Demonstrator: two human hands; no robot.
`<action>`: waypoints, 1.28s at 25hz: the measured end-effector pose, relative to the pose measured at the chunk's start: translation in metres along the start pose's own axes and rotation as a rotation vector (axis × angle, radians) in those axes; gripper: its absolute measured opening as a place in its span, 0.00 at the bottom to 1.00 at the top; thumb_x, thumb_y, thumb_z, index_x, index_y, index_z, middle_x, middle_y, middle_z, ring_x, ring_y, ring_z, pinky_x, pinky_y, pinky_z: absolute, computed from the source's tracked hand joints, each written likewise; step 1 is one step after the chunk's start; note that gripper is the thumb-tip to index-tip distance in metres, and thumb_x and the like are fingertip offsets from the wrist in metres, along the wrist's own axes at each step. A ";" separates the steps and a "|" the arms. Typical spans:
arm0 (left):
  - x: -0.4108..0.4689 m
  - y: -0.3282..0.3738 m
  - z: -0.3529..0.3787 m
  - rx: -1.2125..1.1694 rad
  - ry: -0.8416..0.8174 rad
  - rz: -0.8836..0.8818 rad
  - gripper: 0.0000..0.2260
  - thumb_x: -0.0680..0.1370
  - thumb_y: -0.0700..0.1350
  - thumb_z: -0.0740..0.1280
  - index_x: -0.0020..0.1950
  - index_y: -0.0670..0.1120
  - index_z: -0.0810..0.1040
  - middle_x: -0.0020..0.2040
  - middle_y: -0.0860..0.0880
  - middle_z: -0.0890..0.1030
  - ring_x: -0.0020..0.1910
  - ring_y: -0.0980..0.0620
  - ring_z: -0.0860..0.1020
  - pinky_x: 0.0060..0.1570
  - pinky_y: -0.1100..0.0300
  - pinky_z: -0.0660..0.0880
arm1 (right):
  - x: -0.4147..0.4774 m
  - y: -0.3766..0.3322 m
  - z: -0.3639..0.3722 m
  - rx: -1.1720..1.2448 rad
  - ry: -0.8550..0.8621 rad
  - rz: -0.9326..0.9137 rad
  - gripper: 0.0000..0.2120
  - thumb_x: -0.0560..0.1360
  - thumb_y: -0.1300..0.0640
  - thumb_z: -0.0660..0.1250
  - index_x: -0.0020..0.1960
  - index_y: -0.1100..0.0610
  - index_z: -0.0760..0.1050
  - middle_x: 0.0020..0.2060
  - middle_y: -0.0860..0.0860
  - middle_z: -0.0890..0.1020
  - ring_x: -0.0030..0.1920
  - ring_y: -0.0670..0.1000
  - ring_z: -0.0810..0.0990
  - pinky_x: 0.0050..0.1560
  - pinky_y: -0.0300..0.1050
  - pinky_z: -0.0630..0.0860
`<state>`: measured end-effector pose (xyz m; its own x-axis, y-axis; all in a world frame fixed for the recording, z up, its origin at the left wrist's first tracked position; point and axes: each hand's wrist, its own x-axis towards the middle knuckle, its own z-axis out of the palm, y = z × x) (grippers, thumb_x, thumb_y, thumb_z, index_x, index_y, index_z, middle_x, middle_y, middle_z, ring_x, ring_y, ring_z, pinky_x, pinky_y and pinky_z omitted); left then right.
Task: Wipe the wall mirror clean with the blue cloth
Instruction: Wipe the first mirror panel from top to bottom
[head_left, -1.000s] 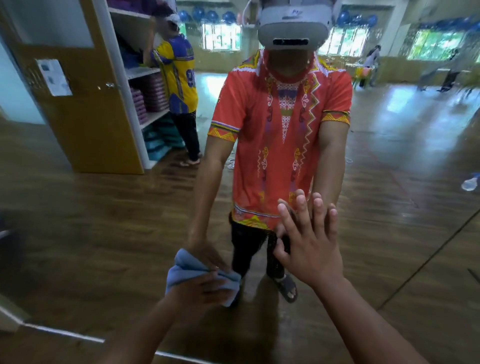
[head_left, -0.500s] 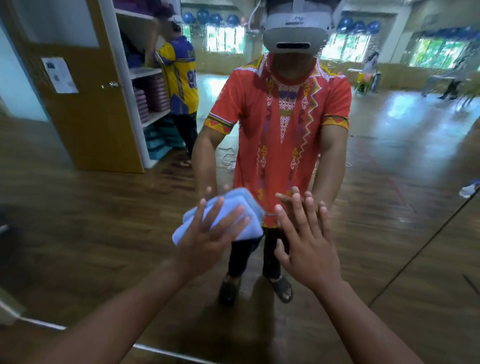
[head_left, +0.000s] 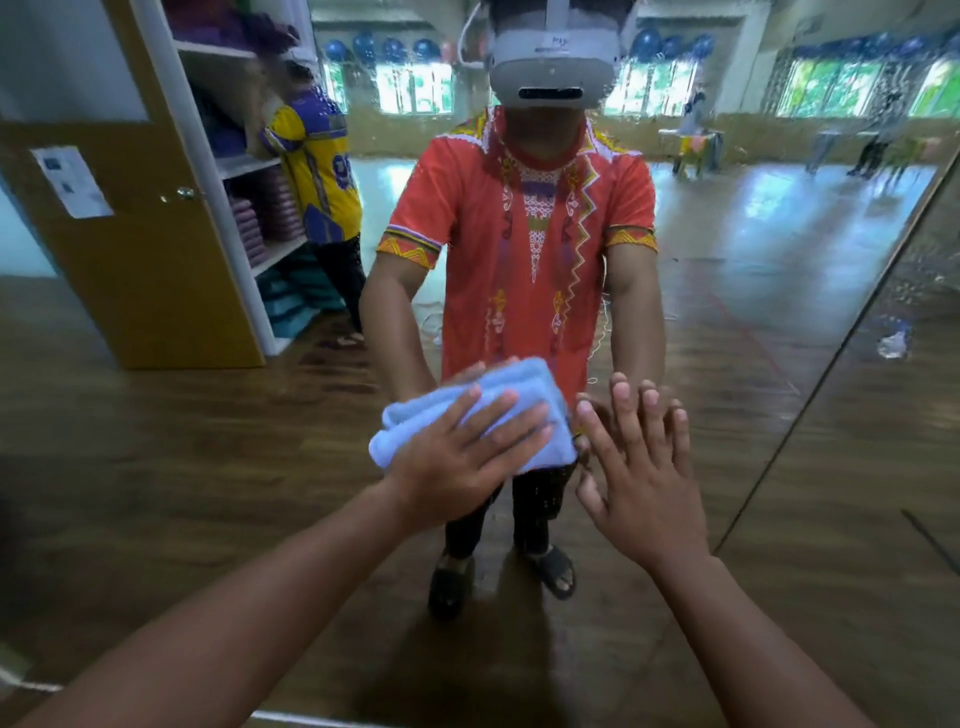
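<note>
The wall mirror (head_left: 753, 322) fills nearly the whole head view and reflects me in a red patterned shirt and a headset. Fine droplets speckle its upper part. My left hand (head_left: 462, 462) presses the folded blue cloth (head_left: 519, 384) flat against the glass at the centre, fingers straight and spread. Just right of the cloth, my right hand (head_left: 641, 478) lies flat on the mirror with fingers straight and touches its own reflection.
A seam (head_left: 841, 343) between mirror panels runs diagonally on the right. The mirror's bottom edge (head_left: 291, 718) shows as a pale line at the lower left. Reflected are a wooden floor, a brown door, white shelves and a person in a yellow shirt.
My left hand has carried the cloth from low on the glass up and to the right, close beside my right hand, and now presses it with flat fingers. The right hand stayed in place.
</note>
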<state>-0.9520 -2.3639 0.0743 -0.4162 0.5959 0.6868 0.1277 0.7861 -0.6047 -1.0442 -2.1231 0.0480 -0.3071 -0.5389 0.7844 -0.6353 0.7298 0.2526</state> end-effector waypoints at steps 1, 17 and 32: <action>-0.026 0.013 0.011 0.011 -0.076 0.080 0.21 0.81 0.41 0.57 0.75 0.45 0.70 0.76 0.46 0.67 0.76 0.41 0.63 0.77 0.42 0.57 | 0.000 0.000 0.001 -0.001 -0.003 0.002 0.41 0.75 0.49 0.65 0.84 0.50 0.51 0.83 0.56 0.48 0.82 0.60 0.47 0.80 0.63 0.46; 0.006 -0.019 -0.016 -0.056 0.019 -0.166 0.22 0.82 0.36 0.57 0.77 0.44 0.69 0.76 0.44 0.68 0.77 0.38 0.62 0.74 0.38 0.62 | -0.001 -0.004 0.010 0.030 0.036 0.015 0.44 0.72 0.52 0.66 0.84 0.51 0.50 0.83 0.56 0.47 0.82 0.61 0.45 0.80 0.66 0.46; -0.146 0.065 0.031 -0.138 -0.427 0.402 0.20 0.78 0.56 0.64 0.69 0.56 0.77 0.72 0.50 0.75 0.74 0.42 0.65 0.79 0.45 0.38 | -0.004 -0.002 0.002 -0.066 -0.081 0.015 0.39 0.78 0.48 0.59 0.84 0.50 0.45 0.82 0.55 0.40 0.82 0.60 0.40 0.81 0.62 0.42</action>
<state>-0.9110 -2.4046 -0.0778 -0.6325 0.7546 0.1747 0.4537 0.5437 -0.7061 -1.0430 -2.1236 0.0435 -0.3744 -0.5579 0.7407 -0.5828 0.7629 0.2800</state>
